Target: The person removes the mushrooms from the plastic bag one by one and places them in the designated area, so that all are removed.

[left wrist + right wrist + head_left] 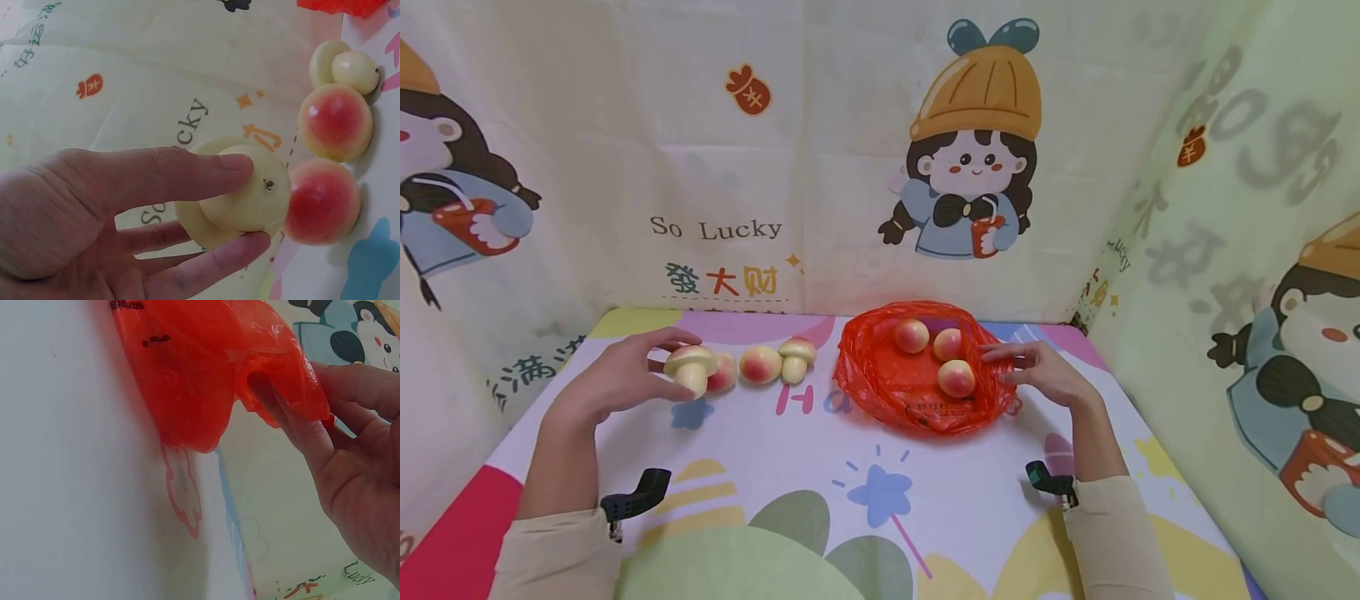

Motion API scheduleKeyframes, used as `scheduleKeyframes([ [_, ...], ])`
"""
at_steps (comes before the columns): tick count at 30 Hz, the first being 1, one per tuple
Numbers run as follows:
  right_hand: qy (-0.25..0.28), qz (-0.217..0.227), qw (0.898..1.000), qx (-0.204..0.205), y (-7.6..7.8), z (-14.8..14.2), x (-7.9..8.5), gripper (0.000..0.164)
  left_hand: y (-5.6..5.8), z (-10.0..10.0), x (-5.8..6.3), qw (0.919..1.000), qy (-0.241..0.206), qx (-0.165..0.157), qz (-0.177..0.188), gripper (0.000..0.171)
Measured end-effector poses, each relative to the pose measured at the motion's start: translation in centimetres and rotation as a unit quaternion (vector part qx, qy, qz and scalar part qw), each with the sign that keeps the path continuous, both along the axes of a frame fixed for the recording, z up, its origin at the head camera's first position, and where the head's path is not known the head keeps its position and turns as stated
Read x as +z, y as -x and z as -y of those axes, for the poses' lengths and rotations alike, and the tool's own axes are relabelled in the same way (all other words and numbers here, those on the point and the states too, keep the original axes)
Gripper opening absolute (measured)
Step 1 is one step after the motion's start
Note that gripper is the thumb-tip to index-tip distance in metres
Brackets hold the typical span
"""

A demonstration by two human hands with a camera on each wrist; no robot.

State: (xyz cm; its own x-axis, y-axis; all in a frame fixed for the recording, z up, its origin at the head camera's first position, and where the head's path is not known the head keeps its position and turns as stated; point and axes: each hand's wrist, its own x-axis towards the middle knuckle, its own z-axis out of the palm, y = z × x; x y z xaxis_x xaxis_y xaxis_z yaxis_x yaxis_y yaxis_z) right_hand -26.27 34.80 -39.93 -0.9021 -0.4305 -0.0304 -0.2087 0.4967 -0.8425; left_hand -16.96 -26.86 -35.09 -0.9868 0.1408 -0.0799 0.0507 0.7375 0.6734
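Observation:
My left hand [617, 375] pinches a toy mushroom [691, 367] between thumb and fingers, with its pale stem end [265, 206] facing the left wrist camera. Just behind it on the table lies a toy peach [723, 372], partly covered by the mushroom in the head view. A second peach [760, 365] and another mushroom [797, 360] continue the row to the right. My right hand [1048, 371] holds the right edge of a red plastic bag [876, 375], its thumb inside the fold [287, 381]. Three round peach-like pieces [957, 379] lie in the bag's wide mouth.
A printed cloth [835, 550] covers the table. Patterned curtains [835, 167] stand close behind and on both sides. A small black camera mount sits on each wrist, one at the left sleeve [640, 498] and one at the right [1051, 482].

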Motion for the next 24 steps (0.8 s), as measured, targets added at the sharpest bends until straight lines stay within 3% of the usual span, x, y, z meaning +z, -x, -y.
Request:
scheduleKeyframes([
  [10, 0.001, -0.007, 1.000, 0.002, 0.1, 0.0, 0.0, 0.036, -0.2, 1.2, -0.2, 0.9995, 0.030, 0.000, 0.001, 0.080],
  [24, 0.005, -0.003, 1.000, 0.001, 0.0, 0.0, 0.0, 0.037, 0.0, 2.6, -1.1, 0.9936, 0.072, 0.048, 0.073, 0.081],
])
